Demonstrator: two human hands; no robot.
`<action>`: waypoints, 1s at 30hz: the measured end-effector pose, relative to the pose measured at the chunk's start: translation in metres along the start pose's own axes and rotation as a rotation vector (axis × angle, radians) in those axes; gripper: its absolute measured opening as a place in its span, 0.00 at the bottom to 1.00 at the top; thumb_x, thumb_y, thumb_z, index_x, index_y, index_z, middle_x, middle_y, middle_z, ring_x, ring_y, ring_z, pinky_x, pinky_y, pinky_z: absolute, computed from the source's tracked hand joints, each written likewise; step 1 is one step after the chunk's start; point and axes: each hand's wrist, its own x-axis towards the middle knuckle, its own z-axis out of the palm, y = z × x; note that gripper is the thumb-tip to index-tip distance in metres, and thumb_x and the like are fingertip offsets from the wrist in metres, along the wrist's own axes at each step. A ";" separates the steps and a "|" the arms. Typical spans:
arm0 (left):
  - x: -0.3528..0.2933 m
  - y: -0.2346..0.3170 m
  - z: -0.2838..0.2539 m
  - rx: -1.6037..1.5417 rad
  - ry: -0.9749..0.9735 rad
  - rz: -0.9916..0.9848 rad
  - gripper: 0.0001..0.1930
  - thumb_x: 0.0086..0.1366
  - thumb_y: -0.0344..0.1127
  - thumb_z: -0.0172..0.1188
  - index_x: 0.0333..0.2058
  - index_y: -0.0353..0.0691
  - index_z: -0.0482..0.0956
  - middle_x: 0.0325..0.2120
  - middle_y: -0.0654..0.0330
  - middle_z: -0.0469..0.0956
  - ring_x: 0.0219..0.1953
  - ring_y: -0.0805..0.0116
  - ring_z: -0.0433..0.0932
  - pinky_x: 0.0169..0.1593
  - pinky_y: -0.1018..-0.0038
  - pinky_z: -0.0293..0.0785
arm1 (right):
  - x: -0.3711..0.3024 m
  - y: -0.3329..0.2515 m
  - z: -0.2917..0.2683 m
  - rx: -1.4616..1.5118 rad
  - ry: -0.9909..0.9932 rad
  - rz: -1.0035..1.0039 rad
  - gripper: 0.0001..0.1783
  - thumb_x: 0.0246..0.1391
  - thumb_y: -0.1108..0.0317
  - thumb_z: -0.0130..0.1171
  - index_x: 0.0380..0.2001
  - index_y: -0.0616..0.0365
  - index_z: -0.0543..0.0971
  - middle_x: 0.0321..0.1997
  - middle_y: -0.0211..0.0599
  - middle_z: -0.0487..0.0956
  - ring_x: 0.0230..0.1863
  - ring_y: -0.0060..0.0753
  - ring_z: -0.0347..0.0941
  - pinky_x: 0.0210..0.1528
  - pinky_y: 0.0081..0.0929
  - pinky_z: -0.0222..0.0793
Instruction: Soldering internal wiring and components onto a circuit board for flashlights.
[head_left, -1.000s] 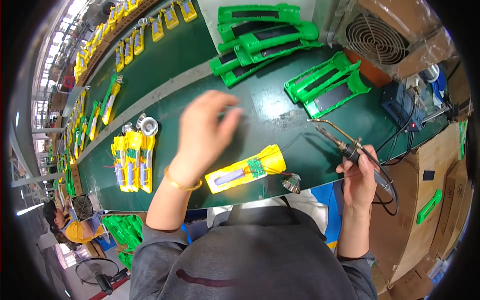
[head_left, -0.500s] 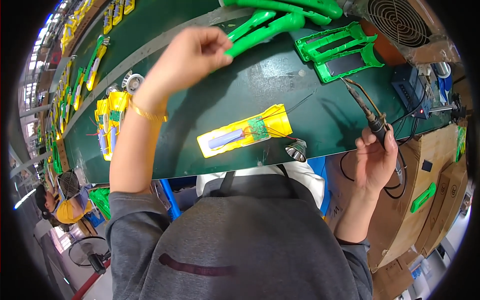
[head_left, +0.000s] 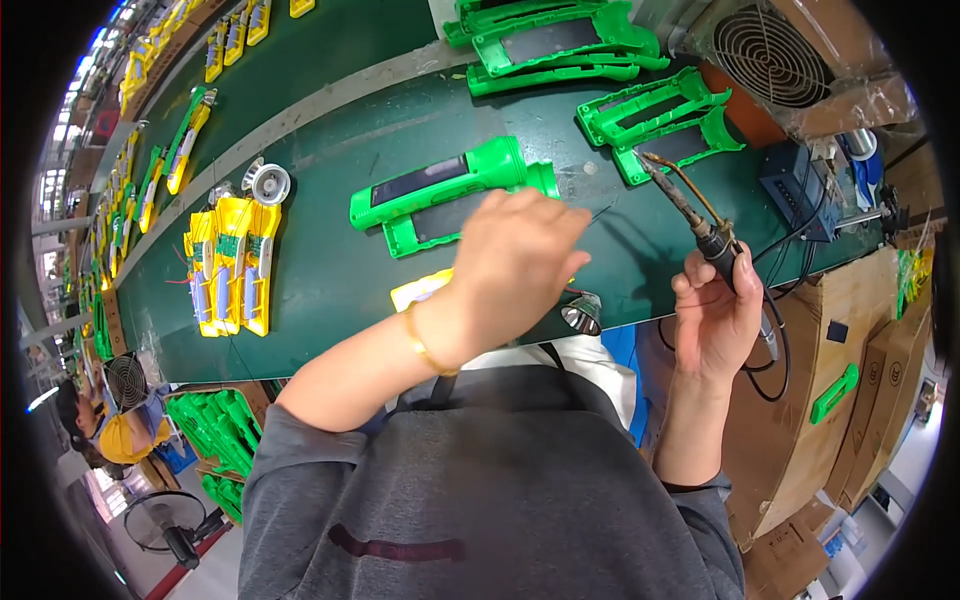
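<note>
Right hand (head_left: pixel 715 318): grip closed on the handle of a soldering iron (head_left: pixel 692 212), held aloft at the bench's right side, tip pointing up and away from the body. The tip overlaps the near green shell of a pair in this view; contact cannot be told.

Left hand (head_left: pixel 520 265): blurred, palm down, fingers curled, over the middle of the bench (head_left: pixel 330 270). Cannot tell whether its grip is apart, together or on something. Under it, mostly hidden, a yellow flashlight half-shell (head_left: pixel 420 290); only its left end shows clearly. A silver reflector cup (head_left: pixel 582 314) lies just right of the hand, near the bench edge.

Just beyond the hand, two green flashlight shells (head_left: pixel 425 184) lie side by side, dark panels up. Left: three yellow half-shells (head_left: pixel 230 280) with cells and boards, a round reflector (head_left: pixel 270 184) at their top. Far side: stacked green shells (head_left: pixel 560 42); to their right, the pair of green shells (head_left: pixel 662 118). Blue soldering station (head_left: pixel 800 195) at far right.

Step, as judged: laying out parts around the yellow half-shell, iron held off the work. Next move seems to call for a settled left hand, the half-shell uncovered and steady, and the hot tip kept clear of fingers and plastic.
</note>
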 end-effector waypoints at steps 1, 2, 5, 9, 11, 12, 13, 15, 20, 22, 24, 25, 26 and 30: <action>0.001 -0.001 0.005 0.035 -0.046 0.010 0.11 0.47 0.30 0.66 0.33 0.40 0.80 0.27 0.59 0.77 0.33 0.60 0.76 0.40 0.67 0.69 | -0.001 0.001 0.003 -0.004 -0.005 0.001 0.13 0.57 0.62 0.51 0.41 0.60 0.71 0.30 0.34 0.73 0.32 0.25 0.67 0.32 0.25 0.70; -0.001 -0.003 0.003 0.043 -0.036 0.006 0.11 0.47 0.30 0.66 0.33 0.40 0.80 0.27 0.59 0.77 0.33 0.60 0.76 0.40 0.67 0.69 | -0.001 0.001 0.004 -0.001 -0.018 0.017 0.14 0.57 0.62 0.52 0.42 0.60 0.71 0.31 0.34 0.73 0.32 0.25 0.66 0.33 0.26 0.71; -0.009 -0.009 -0.002 -0.062 0.125 0.198 0.11 0.44 0.29 0.66 0.30 0.40 0.80 0.24 0.61 0.76 0.31 0.62 0.74 0.41 0.67 0.69 | 0.006 0.007 0.004 -0.017 -0.056 0.042 0.13 0.57 0.62 0.51 0.41 0.59 0.70 0.32 0.36 0.74 0.32 0.24 0.68 0.36 0.29 0.73; -0.056 -0.024 -0.029 -0.242 0.309 -0.176 0.07 0.47 0.26 0.66 0.28 0.41 0.81 0.24 0.63 0.78 0.30 0.63 0.74 0.44 0.68 0.68 | 0.027 0.029 0.018 -0.112 -0.138 0.047 0.10 0.56 0.64 0.52 0.35 0.59 0.69 0.32 0.37 0.76 0.30 0.23 0.72 0.45 0.34 0.74; -0.077 -0.030 -0.031 -0.366 0.285 -0.544 0.06 0.49 0.26 0.65 0.28 0.40 0.81 0.28 0.61 0.79 0.33 0.62 0.76 0.45 0.68 0.68 | 0.041 0.040 0.037 -0.175 -0.262 0.078 0.09 0.54 0.66 0.53 0.34 0.59 0.70 0.30 0.37 0.76 0.30 0.23 0.72 0.45 0.31 0.72; -0.082 -0.033 -0.030 -0.360 0.295 -0.552 0.06 0.49 0.26 0.65 0.28 0.40 0.81 0.28 0.61 0.79 0.33 0.62 0.76 0.45 0.68 0.68 | 0.048 0.048 0.043 -0.177 -0.295 0.101 0.08 0.54 0.66 0.54 0.33 0.59 0.71 0.30 0.37 0.76 0.31 0.24 0.72 0.44 0.28 0.71; -0.084 -0.038 -0.026 -0.273 0.315 -0.500 0.05 0.50 0.26 0.64 0.28 0.39 0.80 0.32 0.59 0.79 0.37 0.60 0.76 0.47 0.67 0.67 | 0.054 0.056 0.047 -0.181 -0.319 0.119 0.08 0.53 0.67 0.55 0.32 0.60 0.71 0.30 0.37 0.77 0.31 0.24 0.72 0.43 0.25 0.70; -0.081 -0.041 -0.026 -0.189 0.334 -0.451 0.05 0.51 0.27 0.63 0.29 0.39 0.80 0.35 0.58 0.80 0.42 0.57 0.75 0.49 0.66 0.67 | 0.060 0.066 0.054 -0.189 -0.303 0.163 0.07 0.53 0.67 0.55 0.31 0.59 0.72 0.30 0.37 0.77 0.31 0.24 0.72 0.41 0.23 0.68; -0.068 -0.057 -0.028 -0.032 0.261 -0.372 0.04 0.53 0.28 0.62 0.29 0.39 0.78 0.40 0.55 0.79 0.53 0.47 0.68 0.57 0.62 0.61 | 0.059 0.082 0.050 -0.112 -0.273 0.171 0.07 0.54 0.67 0.56 0.31 0.59 0.72 0.31 0.34 0.76 0.31 0.23 0.72 0.43 0.25 0.68; -0.071 -0.063 -0.031 -0.097 0.231 -0.334 0.03 0.54 0.27 0.62 0.29 0.37 0.78 0.36 0.56 0.80 0.48 0.55 0.72 0.56 0.64 0.63 | 0.052 0.081 0.047 -0.113 -0.222 0.189 0.06 0.55 0.66 0.54 0.32 0.57 0.71 0.31 0.34 0.76 0.30 0.22 0.72 0.51 0.35 0.70; -0.078 -0.056 -0.034 -0.171 0.186 -0.449 0.03 0.54 0.27 0.61 0.29 0.37 0.78 0.35 0.56 0.80 0.44 0.57 0.74 0.54 0.66 0.64 | 0.042 0.074 0.035 -0.040 -0.218 0.245 0.07 0.56 0.66 0.52 0.34 0.56 0.69 0.33 0.35 0.76 0.32 0.22 0.72 0.51 0.41 0.71; -0.081 -0.052 -0.034 -0.241 0.141 -0.558 0.03 0.54 0.27 0.61 0.29 0.37 0.78 0.33 0.56 0.80 0.40 0.60 0.75 0.52 0.67 0.65 | 0.035 0.069 0.030 0.001 -0.215 0.275 0.07 0.56 0.65 0.51 0.35 0.56 0.69 0.33 0.36 0.76 0.32 0.23 0.72 0.51 0.42 0.72; -0.081 -0.049 -0.035 -0.205 0.092 -0.583 0.02 0.55 0.27 0.61 0.28 0.37 0.78 0.33 0.57 0.80 0.36 0.65 0.75 0.48 0.69 0.65 | 0.031 0.066 0.022 -0.041 -0.249 0.281 0.07 0.57 0.65 0.51 0.35 0.56 0.68 0.33 0.37 0.75 0.34 0.24 0.72 0.50 0.45 0.73; -0.077 -0.046 -0.030 -0.076 0.223 -0.427 0.03 0.54 0.27 0.62 0.27 0.38 0.77 0.37 0.58 0.78 0.37 0.64 0.75 0.44 0.71 0.66 | 0.028 0.056 0.031 -0.096 -0.259 0.217 0.08 0.57 0.62 0.51 0.35 0.54 0.68 0.32 0.38 0.74 0.34 0.26 0.70 0.49 0.47 0.73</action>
